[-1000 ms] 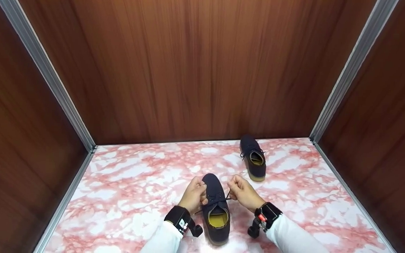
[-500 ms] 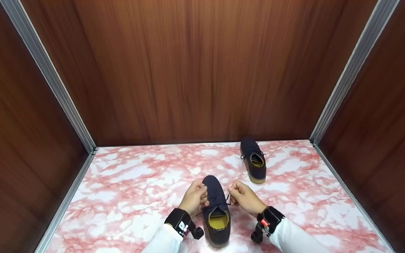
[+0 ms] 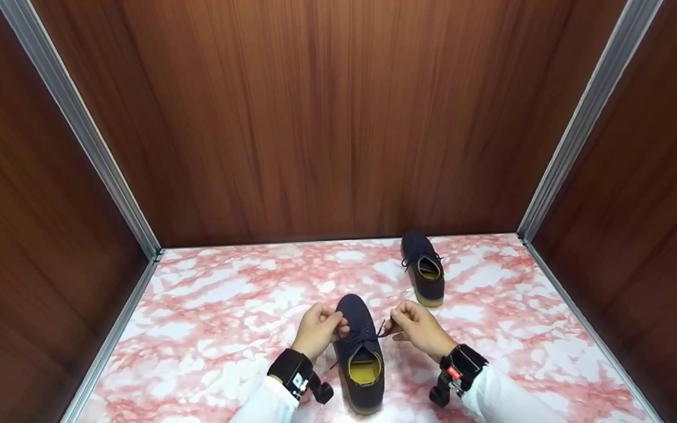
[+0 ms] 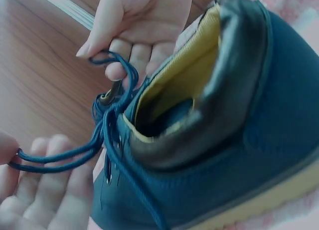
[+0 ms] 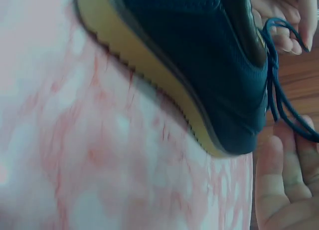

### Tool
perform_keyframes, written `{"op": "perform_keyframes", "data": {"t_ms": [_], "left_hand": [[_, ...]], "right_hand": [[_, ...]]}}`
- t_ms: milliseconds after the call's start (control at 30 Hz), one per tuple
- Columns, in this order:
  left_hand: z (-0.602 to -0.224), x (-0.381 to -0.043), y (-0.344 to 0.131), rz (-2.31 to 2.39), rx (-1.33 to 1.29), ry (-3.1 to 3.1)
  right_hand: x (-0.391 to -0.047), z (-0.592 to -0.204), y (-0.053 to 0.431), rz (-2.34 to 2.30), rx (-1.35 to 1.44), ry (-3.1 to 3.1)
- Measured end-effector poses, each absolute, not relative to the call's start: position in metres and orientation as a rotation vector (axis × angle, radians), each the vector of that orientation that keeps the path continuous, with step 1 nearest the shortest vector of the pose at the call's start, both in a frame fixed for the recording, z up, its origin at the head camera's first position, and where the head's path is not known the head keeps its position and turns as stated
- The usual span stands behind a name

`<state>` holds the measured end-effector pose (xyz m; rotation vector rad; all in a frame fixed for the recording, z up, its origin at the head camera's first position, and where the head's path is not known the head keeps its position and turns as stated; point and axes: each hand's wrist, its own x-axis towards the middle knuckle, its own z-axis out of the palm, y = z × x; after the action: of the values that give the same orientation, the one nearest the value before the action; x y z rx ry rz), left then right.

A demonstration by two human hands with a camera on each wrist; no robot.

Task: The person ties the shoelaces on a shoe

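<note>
A dark navy lace-up shoe with yellow lining stands on the floor between my hands, toe pointing away. Its shoelace is gathered in a knot over the tongue, with a loop out to each side. My left hand pinches the left loop between thumb and finger, other fingers loosely bent. On the shoe's other side, my right hand pinches the right loop. A loose lace end hangs down the shoe's side. In the right wrist view, my right fingertips are cut off at the frame edge.
A matching shoe, laces tied, stands farther back on the right near the rear wall. Brown wood-grain panels with grey metal corner strips enclose three sides. The surface is marbled pink and white.
My hands have drawn slightly apart: the right moved a little right, the left slightly left. The lace, stretched level across the shoe earlier, now rises in a loop towards my right hand.
</note>
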<state>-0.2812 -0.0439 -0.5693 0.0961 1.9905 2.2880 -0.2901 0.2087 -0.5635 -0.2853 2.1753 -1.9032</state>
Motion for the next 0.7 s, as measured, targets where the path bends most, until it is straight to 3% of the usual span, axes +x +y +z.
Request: {"op": "perform_keyframes", "data": {"t_ms": [700], "left_hand": [[-0.593,-0.252,-0.079,1.688,0.145,2.719]], "right_hand": [[-0.263,-0.569,0.225,-1.485,-0.286,2.681]]}}
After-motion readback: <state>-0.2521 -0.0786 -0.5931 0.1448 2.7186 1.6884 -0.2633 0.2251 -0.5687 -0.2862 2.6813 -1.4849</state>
